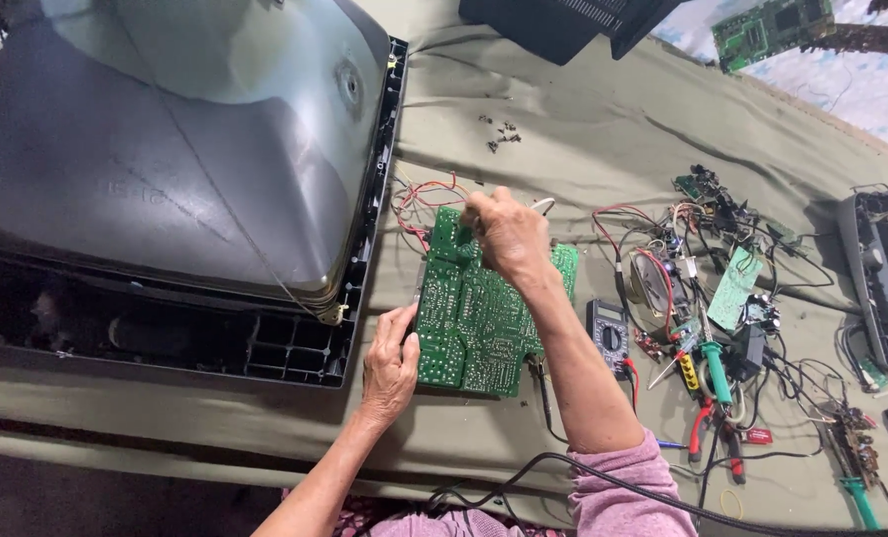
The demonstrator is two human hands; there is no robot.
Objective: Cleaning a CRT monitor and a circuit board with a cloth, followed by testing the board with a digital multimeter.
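Note:
A green circuit board lies solder side up on the olive cloth, just right of a large picture tube resting face down in its black frame. My left hand grips the board's near left edge, thumb on top. My right hand is over the board's far edge, fingers pinched together on something small that I cannot make out. Red wires run from the board's far side toward the tube.
A multimeter lies right of the board. Beyond it sit tangled wires, small boards, red-handled pliers and green-handled screwdrivers. Loose screws lie at the back. Another device is at the right edge. A black cable crosses near my sleeve.

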